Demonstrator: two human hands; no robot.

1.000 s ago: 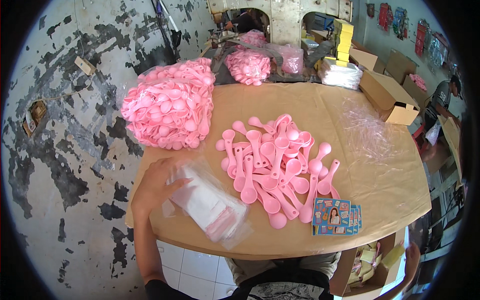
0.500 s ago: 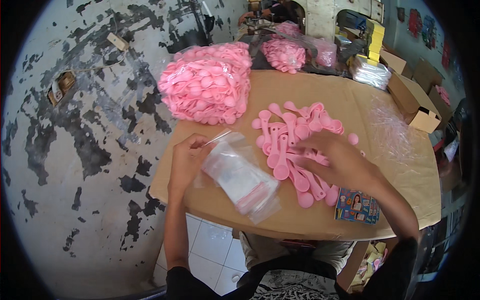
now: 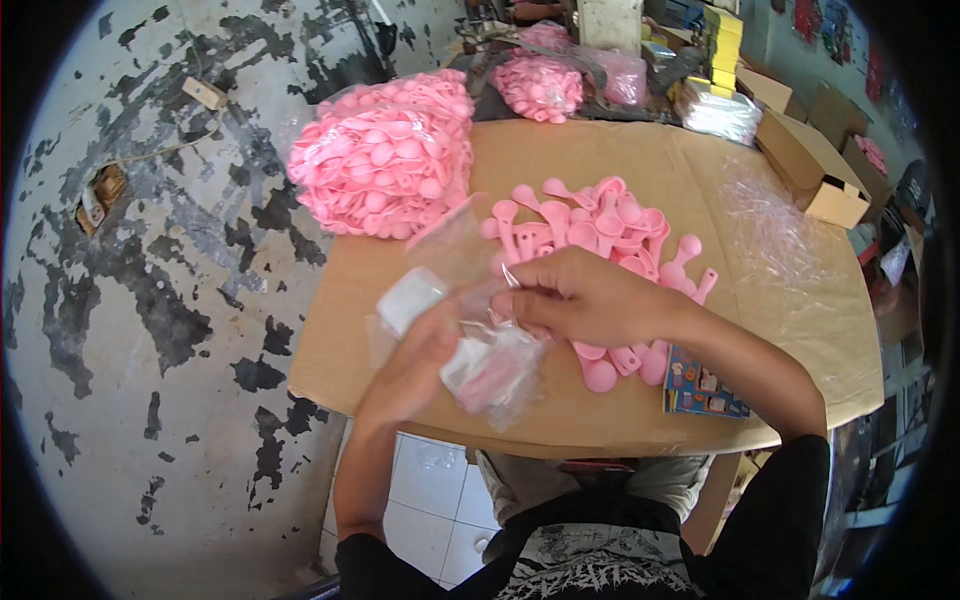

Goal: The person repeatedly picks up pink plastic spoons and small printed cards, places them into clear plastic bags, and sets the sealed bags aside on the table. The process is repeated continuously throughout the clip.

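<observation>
My left hand [image 3: 420,350], smeared by motion, is over a stack of clear plastic bags [image 3: 412,298] with its fingers closed on one lifted clear bag [image 3: 445,238]. Thumb and fingers of my right hand [image 3: 575,298] pinch the same bag at its edge, close to the left fingertips. Part of the bag is hidden by the hands. Behind and under my right hand lies a loose heap of pink plastic measuring spoons [image 3: 610,228]. A small pile of blue printed cards [image 3: 690,388] is below my right forearm.
A large clear sack of pink spoons [image 3: 385,160] stands at the table's back left. More bagged spoons [image 3: 540,88], a stack of clear packets [image 3: 718,110], yellow blocks [image 3: 722,50] and cardboard boxes [image 3: 810,165] are behind. Crumpled clear plastic [image 3: 770,225] lies on the brown table [image 3: 820,330].
My right hand has moved left from the spoon heap to meet my left hand. The left hand has come right and down over the bags; one bag is now lifted between both.
</observation>
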